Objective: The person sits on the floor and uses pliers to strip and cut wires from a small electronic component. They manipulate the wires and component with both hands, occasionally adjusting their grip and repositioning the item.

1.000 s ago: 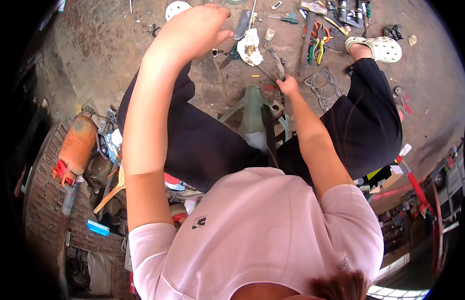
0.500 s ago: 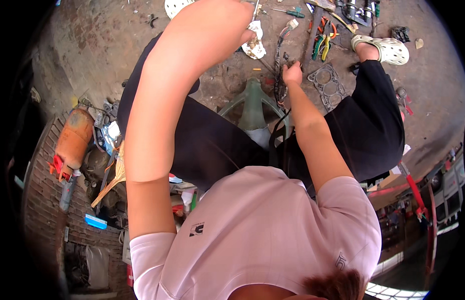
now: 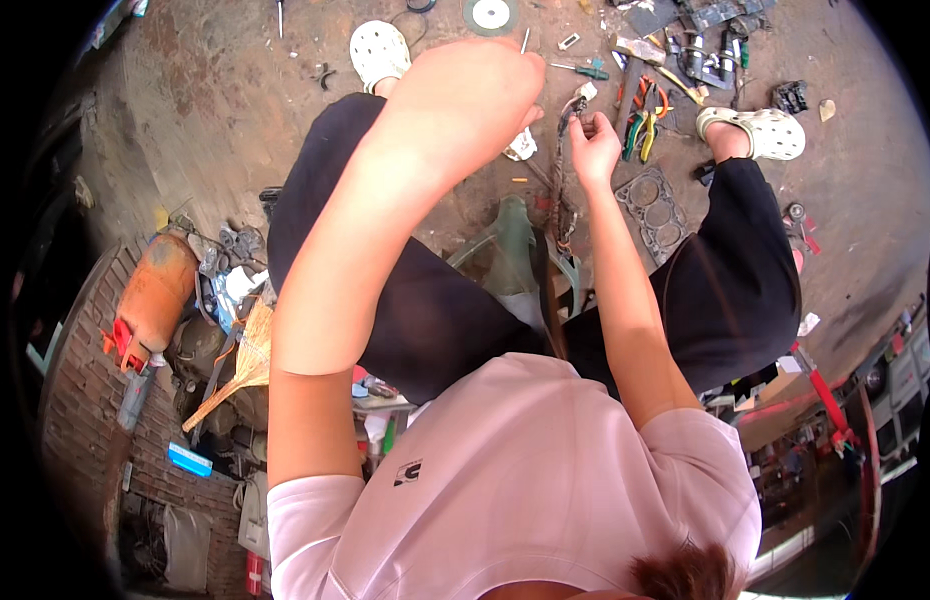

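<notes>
My left hand (image 3: 475, 95) is closed, raised over the floor ahead of me. A thin metal rod (image 3: 526, 40) sticks up past its fingers; the rest of it is hidden by the hand. Beneath that hand, a crumpled, stained white piece (image 3: 522, 146) lies partly covered. My right hand (image 3: 595, 150) is at the far part of a dark wiring harness (image 3: 558, 185), its fingertips pinched on it just below the whitish connector (image 3: 586, 92). The harness runs back toward me beside a green plastic stool (image 3: 512, 235) between my legs.
Right of my right hand lie pliers (image 3: 640, 125), a hammer (image 3: 640, 48) and a metal gasket (image 3: 653, 210). A screwdriver (image 3: 590, 70) and a round disc (image 3: 490, 14) are farther off. An orange cylinder (image 3: 157, 285) and a straw broom (image 3: 247, 350) stand at left.
The view has shifted, showing more floor ahead. My right hand has moved farther along the harness, up to near its connector. My left hand is still closed around the rod.
</notes>
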Demonstrator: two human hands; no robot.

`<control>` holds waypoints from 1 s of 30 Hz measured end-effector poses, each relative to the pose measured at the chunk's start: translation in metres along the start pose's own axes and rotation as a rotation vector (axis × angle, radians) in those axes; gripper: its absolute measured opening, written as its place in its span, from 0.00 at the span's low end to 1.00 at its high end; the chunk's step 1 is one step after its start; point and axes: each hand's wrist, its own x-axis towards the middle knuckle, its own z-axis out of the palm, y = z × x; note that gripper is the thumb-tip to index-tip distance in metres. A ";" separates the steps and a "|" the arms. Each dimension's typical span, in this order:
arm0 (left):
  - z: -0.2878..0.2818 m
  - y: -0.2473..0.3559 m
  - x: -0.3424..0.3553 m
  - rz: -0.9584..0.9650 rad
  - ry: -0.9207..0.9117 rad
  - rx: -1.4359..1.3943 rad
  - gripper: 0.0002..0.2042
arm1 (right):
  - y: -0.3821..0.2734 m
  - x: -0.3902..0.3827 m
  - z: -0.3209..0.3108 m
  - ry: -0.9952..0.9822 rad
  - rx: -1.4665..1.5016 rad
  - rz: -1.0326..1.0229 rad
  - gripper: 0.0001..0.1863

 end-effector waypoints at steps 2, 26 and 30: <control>-0.002 0.005 0.005 -0.004 0.104 -0.074 0.13 | -0.082 -0.009 -0.024 0.064 0.079 -0.232 0.08; -0.032 0.048 0.015 -0.001 0.046 -1.603 0.12 | -0.249 -0.017 -0.177 -0.045 0.005 -0.977 0.08; -0.032 0.051 0.024 0.006 0.012 -1.618 0.13 | -0.243 -0.015 -0.182 -0.107 0.125 -0.819 0.09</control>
